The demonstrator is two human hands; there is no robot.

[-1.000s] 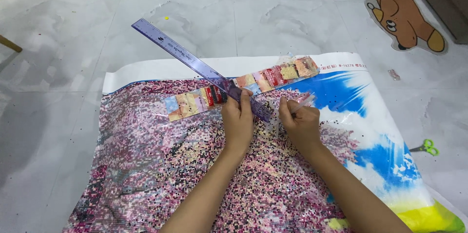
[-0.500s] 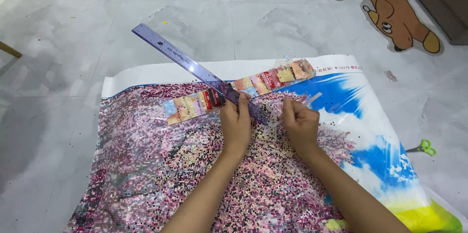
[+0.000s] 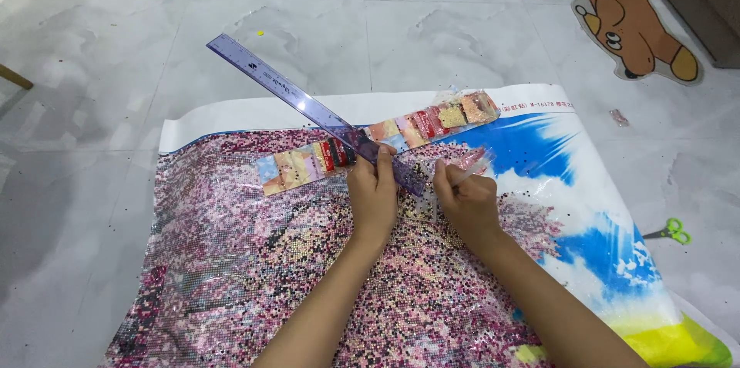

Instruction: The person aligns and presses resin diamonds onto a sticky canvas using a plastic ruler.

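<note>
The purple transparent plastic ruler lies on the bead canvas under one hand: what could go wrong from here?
1. The purple transparent plastic ruler is pressed only near its lower end by the left hand; its long free end may swing.
2. Loose beads lie scattered on the blue sky area of the canvas; a forearm could sweep them onto the grey floor tiles.
3. The right hand might disturb the strip of coloured bead packets.

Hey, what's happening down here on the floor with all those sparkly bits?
A person is working over a big bead picture spread on the floor. The left hand presses a purple ruler down across it, while the right hand pinches a small clear bag beside the ruler's near end. A strip of coloured bead packets lies under the ruler. Green scissors sit off to the right on the tiles.
</note>
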